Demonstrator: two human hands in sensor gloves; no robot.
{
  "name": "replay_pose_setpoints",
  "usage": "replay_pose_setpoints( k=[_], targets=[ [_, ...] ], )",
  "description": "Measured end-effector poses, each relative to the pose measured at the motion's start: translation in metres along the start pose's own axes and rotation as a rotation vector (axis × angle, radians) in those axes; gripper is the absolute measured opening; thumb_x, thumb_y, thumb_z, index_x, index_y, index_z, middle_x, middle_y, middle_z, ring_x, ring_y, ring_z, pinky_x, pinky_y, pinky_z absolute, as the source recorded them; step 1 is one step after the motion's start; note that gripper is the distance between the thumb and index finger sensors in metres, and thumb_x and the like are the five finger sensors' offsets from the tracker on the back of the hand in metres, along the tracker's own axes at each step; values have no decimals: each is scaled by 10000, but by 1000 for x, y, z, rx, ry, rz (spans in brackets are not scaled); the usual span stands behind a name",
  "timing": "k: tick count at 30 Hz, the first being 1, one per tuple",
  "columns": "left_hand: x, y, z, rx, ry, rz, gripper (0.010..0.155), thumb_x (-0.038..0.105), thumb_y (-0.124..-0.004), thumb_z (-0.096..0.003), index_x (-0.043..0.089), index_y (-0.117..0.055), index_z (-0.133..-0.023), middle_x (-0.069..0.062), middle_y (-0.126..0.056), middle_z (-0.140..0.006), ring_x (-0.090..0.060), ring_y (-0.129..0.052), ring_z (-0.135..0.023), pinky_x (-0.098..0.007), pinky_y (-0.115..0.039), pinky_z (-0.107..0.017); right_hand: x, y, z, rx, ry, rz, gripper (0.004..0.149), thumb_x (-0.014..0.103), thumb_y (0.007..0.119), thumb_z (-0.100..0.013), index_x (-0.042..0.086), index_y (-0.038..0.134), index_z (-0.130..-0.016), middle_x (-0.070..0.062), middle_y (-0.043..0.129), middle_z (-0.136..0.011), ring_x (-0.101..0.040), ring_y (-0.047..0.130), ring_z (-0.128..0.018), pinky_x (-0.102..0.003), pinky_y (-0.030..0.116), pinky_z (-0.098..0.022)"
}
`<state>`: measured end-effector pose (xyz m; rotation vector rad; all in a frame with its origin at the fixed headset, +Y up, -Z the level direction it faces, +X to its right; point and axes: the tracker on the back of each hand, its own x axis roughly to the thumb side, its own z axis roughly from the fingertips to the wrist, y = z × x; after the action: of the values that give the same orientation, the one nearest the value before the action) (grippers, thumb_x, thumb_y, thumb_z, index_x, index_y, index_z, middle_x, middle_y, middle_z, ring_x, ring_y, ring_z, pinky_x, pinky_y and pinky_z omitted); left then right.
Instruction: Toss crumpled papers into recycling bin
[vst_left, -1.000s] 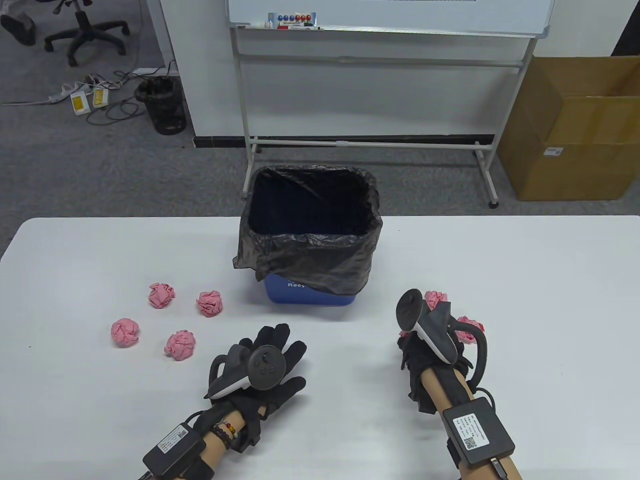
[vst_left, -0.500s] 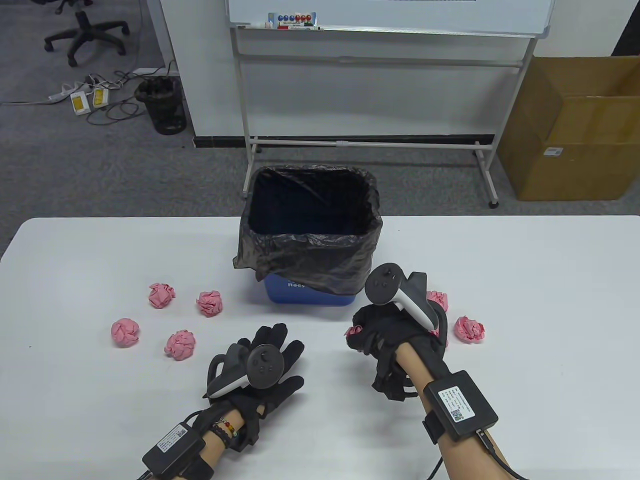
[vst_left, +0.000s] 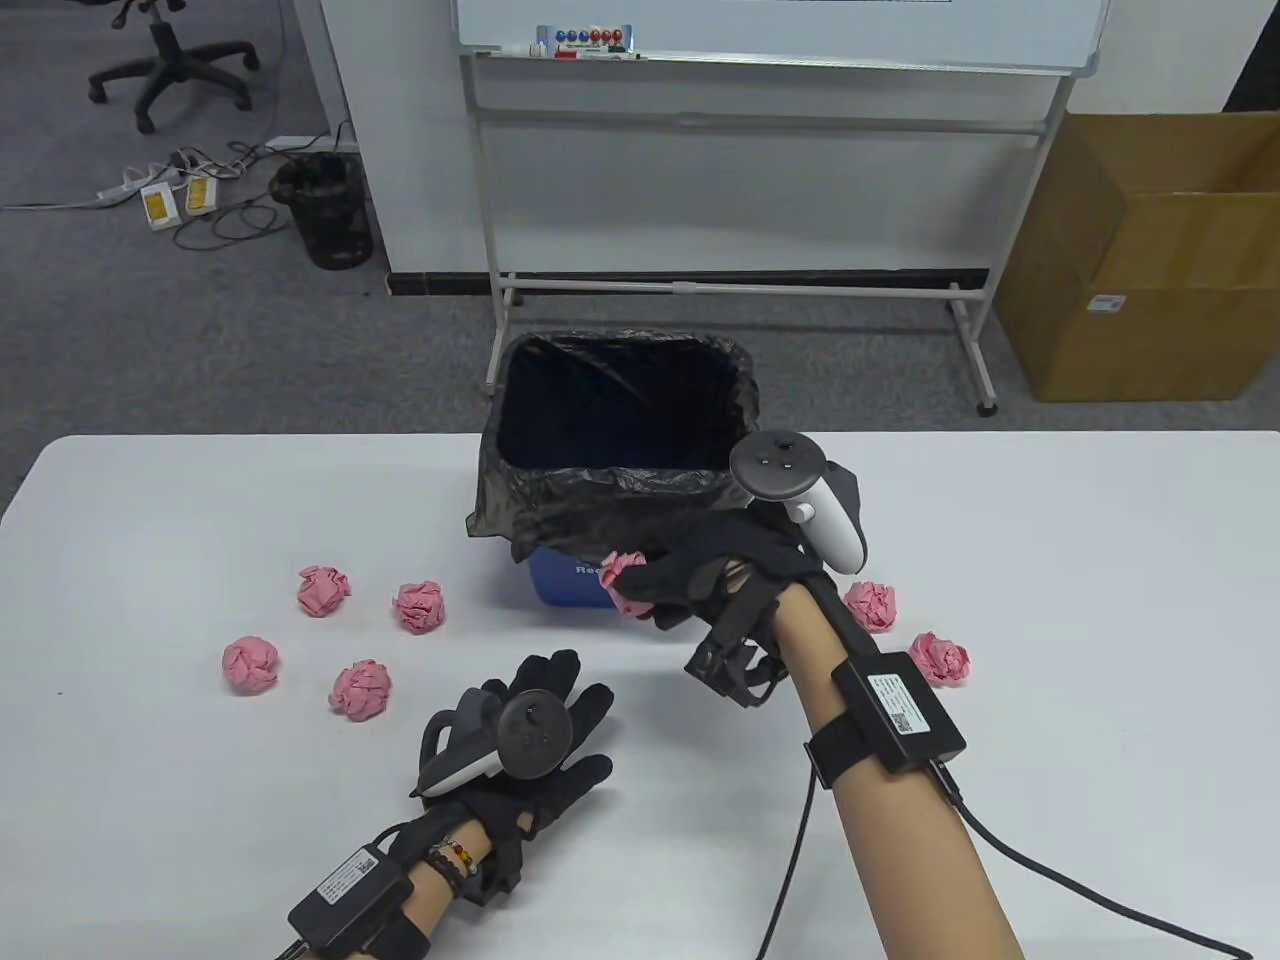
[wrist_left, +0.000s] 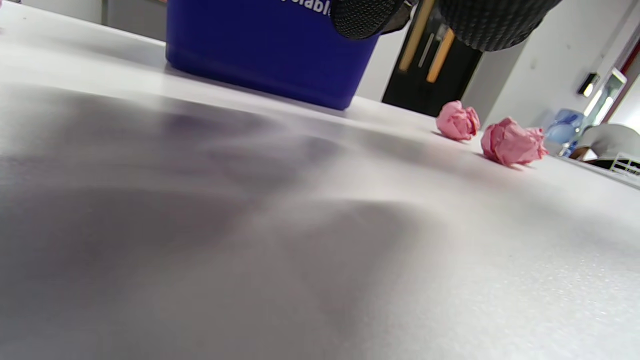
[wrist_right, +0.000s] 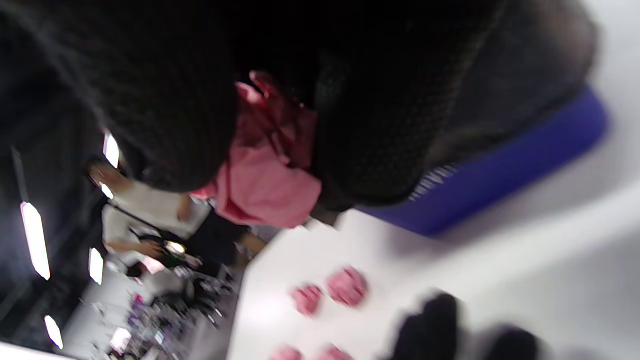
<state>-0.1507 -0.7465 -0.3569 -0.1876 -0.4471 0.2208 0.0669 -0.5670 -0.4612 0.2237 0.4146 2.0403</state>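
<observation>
The right hand (vst_left: 720, 570) is raised off the desk (vst_left: 1050, 560) with a pink crumpled paper ball (vst_left: 622, 580) held at its fingertips; in the right wrist view the gloved fingers (wrist_right: 370, 140) close around the ball (wrist_right: 265, 175) from both sides, so it is gripped, not loose. The relation that counts is ball to bin mouth: the recycling bin (vst_left: 625, 470), blue with a black liner bag draped over its rim, stands directly beyond the ball, and the ball sits in front of the bin's near wall, overlapping the draped liner and apparently below the near rim. The opening lies up and away from the fingers, so the toss probably needs a lift over the near rim or an upward arc before release. The ball is roughly round, with no long axis to line up. The right hand is far nearer the bin than the left hand (vst_left: 540, 740), which lies flat on the desk in front of the bin, fingers spread and holding nothing. The space above the bin mouth is open; the loose liner edge looks like the only thing to snag. Four more paper balls (vst_left: 340, 640) lie left of the bin and two (vst_left: 905, 630) right of it, beside the right forearm.
</observation>
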Motion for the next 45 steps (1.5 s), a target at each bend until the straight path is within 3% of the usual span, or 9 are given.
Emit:
replay_pose_setpoints(
  k=[4,6,8,10,19,29,36,45],
  targets=[
    [2,1,1,4,-7,3,755,590,-622,-471,287,-420,-1132,-135,-154,-1219,-450,-209,-1118,-749,-271,-709,29,-17,-10,-282,-92,-34,626,375,987,-309,255,832,-904,-62,916,-921,-262,1069,-724,-287,972,-464],
    [2,1,0,7,-9,5,756,591,-622,-470,287,-420,-1132,-132,-154,-1220,-448,-208,-1119,-749,-271,-709,39,-23,-15,-427,-126,75,777,442,965,-296,303,679,-1004,-18,759,-1063,-306,843,-964,-435,789,-642],
    [3,1,0,4,-9,6,755,591,-622,-470,289,-418,-1132,-131,-152,-1221,-446,-205,-1120,-748,-268,-712,45,-27,-15,-429,-93,194,884,520,928,-289,368,513,-1054,30,541,-1167,-283,605,-1108,-512,601,-756],
    [3,1,-1,7,-8,17,754,589,-623,-470,289,-420,-1131,-130,-152,-1221,-445,-204,-1120,-749,-266,-712,46,-28,-9,-434,-111,198,887,526,925,-290,368,510,-1058,33,500,-1179,-299,544,-1125,-537,546,-770],
    [4,1,-1,28,-17,10,752,588,-625,-470,288,-427,-1130,-128,-160,-1222,-444,-206,-1121,-749,-270,-712,24,-39,37,-449,-94,391,857,521,930,-296,329,574,-1051,5,590,-1154,-316,606,-1098,-531,584,-752],
    [3,1,0,26,-13,-1,748,588,-625,-470,292,-430,-1129,-126,-160,-1223,-444,-205,-1121,-748,-268,-714,-40,-64,76,-518,65,510,868,507,943,-294,302,577,-1053,-20,616,-1142,-340,648,-1076,-526,612,-738],
    [3,1,-1,26,-12,-3,750,588,-626,-469,289,-432,-1129,-128,-162,-1222,-444,-206,-1120,-749,-270,-712,-92,-64,78,-533,179,594,870,512,942,-291,307,573,-1052,-10,619,-1139,-334,653,-1076,-526,615,-736],
    [3,2,0,31,-10,-10,756,589,-626,-469,288,-422,-1131,-130,-158,-1222,-445,-201,-1120,-749,-268,-712,-150,-42,63,-493,303,782,878,529,936,-281,324,561,-1049,-3,629,-1133,-322,678,-1065,-515,638,-727]
  ],
)
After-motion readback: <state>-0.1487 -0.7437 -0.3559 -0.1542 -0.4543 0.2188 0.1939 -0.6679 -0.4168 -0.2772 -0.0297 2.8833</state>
